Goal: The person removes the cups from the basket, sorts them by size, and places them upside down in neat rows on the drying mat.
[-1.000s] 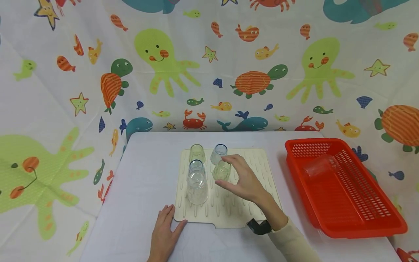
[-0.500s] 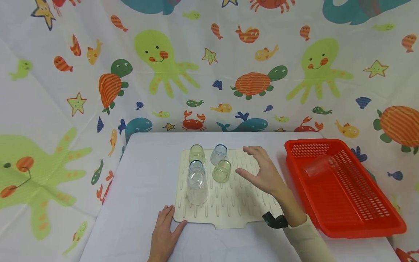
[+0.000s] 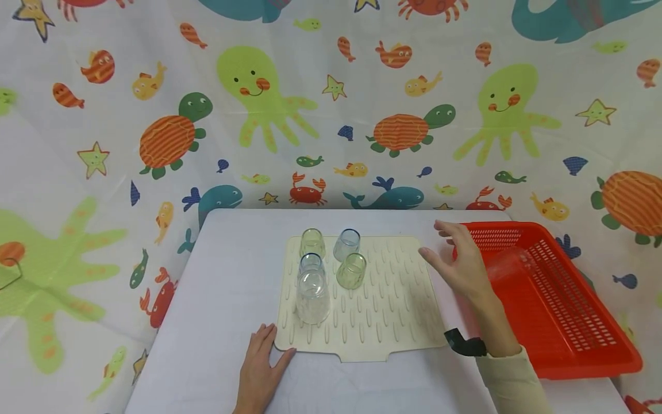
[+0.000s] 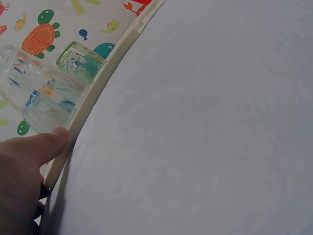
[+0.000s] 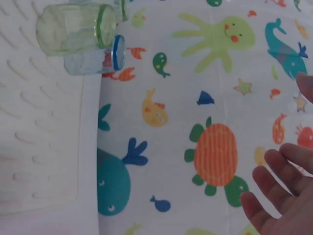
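My left hand (image 3: 258, 365) rests at the near left corner of a cream ribbed drying mat (image 3: 383, 310). Its thumb touches the mat's edge in the left wrist view. My right hand (image 3: 465, 267) hovers beside the red basket's left side, holding nothing, its fingers apart and gently bent. On the mat stand a green-tinted glass (image 3: 351, 272), a blue-rimmed glass (image 3: 347, 246) behind it, another green glass (image 3: 312, 244) at the back left, a second blue-rimmed glass (image 3: 311, 261) and a tall clear glass (image 3: 312, 302) in front, partly covering it.
A red plastic basket (image 3: 615, 345) with perforated sides stands at the table's right. Inside lies a clear glass (image 3: 512, 263) on its side. A white cloth (image 3: 233, 259) covers the table, and a sea-animal curtain (image 3: 331, 138) hangs behind.
My right hand has let go of the front green glass and moved right, from the mat to the basket's side. That glass stays on the mat. My left hand has kept its place.
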`<control>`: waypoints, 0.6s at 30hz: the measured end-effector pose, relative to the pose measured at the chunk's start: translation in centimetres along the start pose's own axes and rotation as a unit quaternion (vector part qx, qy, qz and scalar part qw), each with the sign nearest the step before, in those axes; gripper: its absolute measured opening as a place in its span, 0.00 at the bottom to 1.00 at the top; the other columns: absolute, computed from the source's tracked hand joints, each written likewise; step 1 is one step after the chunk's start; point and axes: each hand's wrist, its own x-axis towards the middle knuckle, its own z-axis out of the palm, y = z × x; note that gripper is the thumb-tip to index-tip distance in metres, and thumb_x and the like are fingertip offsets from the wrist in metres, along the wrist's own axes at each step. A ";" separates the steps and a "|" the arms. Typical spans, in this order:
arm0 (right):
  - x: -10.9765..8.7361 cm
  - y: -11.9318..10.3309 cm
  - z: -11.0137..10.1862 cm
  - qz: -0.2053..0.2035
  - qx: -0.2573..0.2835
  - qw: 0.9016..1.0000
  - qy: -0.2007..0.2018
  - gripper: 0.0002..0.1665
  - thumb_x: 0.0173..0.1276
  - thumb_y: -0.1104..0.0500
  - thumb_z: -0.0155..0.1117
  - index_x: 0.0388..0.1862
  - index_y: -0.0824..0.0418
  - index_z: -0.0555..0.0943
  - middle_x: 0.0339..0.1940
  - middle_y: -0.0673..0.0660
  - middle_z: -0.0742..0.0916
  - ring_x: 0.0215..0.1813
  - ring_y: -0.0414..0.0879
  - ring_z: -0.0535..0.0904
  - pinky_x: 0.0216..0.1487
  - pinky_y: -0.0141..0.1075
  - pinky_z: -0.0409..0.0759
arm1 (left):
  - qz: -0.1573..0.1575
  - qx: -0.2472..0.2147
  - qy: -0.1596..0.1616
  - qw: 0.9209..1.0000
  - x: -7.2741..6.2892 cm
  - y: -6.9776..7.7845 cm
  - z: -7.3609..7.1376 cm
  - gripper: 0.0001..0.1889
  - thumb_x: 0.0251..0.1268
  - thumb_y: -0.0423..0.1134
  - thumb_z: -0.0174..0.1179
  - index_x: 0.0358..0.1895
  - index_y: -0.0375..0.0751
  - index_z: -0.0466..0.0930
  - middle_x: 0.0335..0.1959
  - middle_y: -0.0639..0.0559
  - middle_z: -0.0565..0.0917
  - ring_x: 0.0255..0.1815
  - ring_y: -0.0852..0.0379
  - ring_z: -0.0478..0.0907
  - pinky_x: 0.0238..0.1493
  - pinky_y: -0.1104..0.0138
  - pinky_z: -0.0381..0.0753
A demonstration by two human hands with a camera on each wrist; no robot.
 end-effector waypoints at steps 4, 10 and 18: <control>-0.3 1.2 -1.4 0.034 -0.011 0.999 0.005 0.40 0.64 0.54 0.72 0.73 0.62 0.68 0.68 0.64 0.75 0.64 0.60 0.72 0.63 0.68 0.76 | -0.008 -0.001 -0.010 1.000 -0.3 0.1 0.0 0.40 0.55 0.52 0.74 0.67 0.33 0.73 0.68 0.42 0.75 0.77 0.42 0.63 0.80 0.48 0.60; -1.0 2.6 -3.2 0.075 -0.030 0.997 0.019 0.41 0.67 0.50 0.70 0.74 0.62 0.66 0.69 0.66 0.74 0.66 0.62 0.69 0.62 0.68 0.73 | -0.008 -0.006 -0.020 1.000 -0.3 -0.2 -0.3 0.40 0.56 0.52 0.73 0.68 0.32 0.72 0.69 0.42 0.74 0.77 0.41 0.63 0.80 0.47 0.59; -2.2 4.9 -5.0 0.125 -0.054 0.990 0.040 0.42 0.70 0.44 0.66 0.75 0.61 0.65 0.68 0.64 0.74 0.65 0.61 0.70 0.55 0.37 0.75 | -0.002 -0.008 -0.018 1.000 -0.5 -0.9 -0.5 0.40 0.56 0.52 0.73 0.67 0.32 0.73 0.69 0.42 0.74 0.77 0.41 0.63 0.79 0.47 0.59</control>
